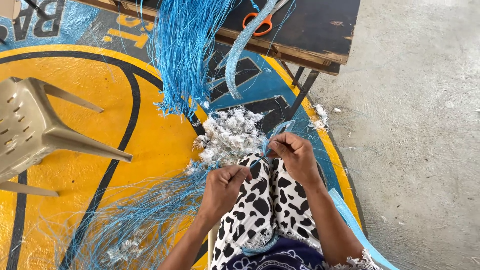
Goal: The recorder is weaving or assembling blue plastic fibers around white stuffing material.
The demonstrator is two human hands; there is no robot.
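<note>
Head view looked down on a person's knees, clothed in black-and-white spotted fabric. The left hand [223, 187] was closed with fingers pinched on a thin blue strand [260, 159], and the right hand [295, 156] pinched the same strand just beyond it. The strand ran short and taut between the 2 hands, its long axis slanting from lower left up to upper right, over the knees. A loose fan of blue strands [135, 220] spread on the painted floor [145, 140] to the left. A pile of white fluffy scraps [230, 135] lay just ahead of the hands. A hanging blue bundle [182, 55] draped from the bench [320, 30], where orange scissors [257, 22] rested. A beige plastic chair [30, 130] stood well apart.
</note>
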